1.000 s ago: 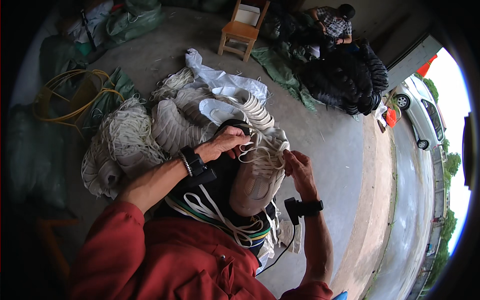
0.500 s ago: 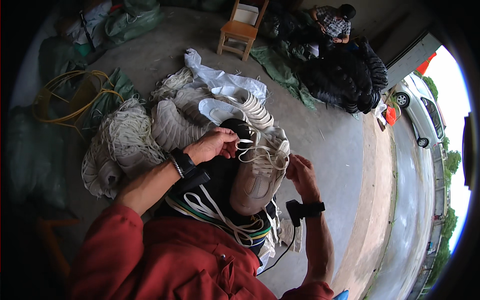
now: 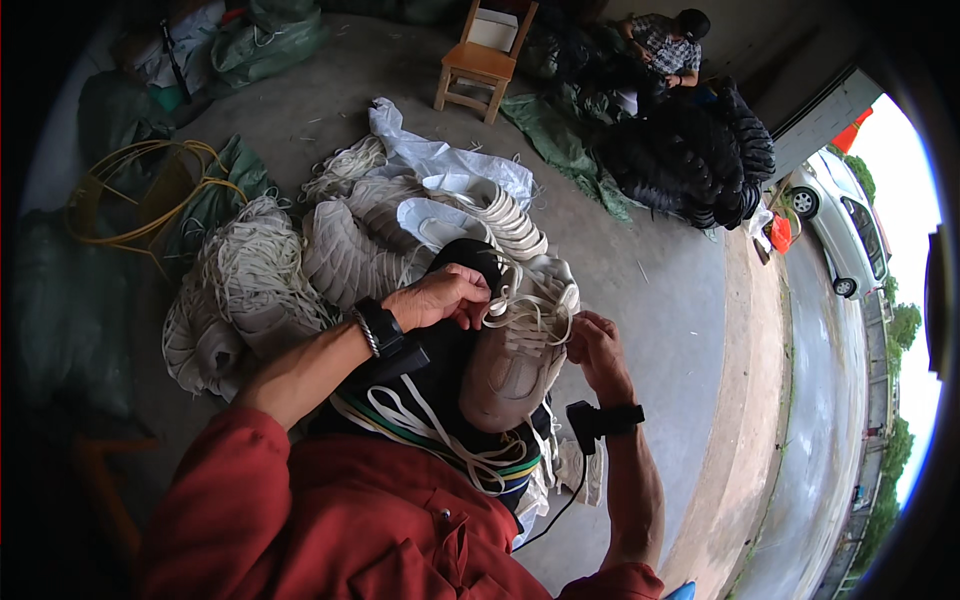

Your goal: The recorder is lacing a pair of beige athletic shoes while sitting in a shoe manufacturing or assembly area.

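A beige sneaker upper lies over my lap, toe toward me, with white shoelaces looped loosely across its top. At the left side of the laces, my left hand is closed in a pinch on a shoelace. My right hand is closed at the upper's right edge, its fingertips pinching the shoelace there; the lace end is mostly hidden by the fingers. Long loose white laces hang over the dark cloth on my lap, beside green and yellow bands.
Stacked pale shoe uppers and a tangled bundle of laces lie beyond my left arm. Behind are a white sack, a wooden chair and a yellow wire frame. A seated person is beside black stacked goods.
My left hand has shifted slightly right and down, closer to the laces. My right hand has dropped slightly along the upper's edge, and the lace loops look drawn in closer.
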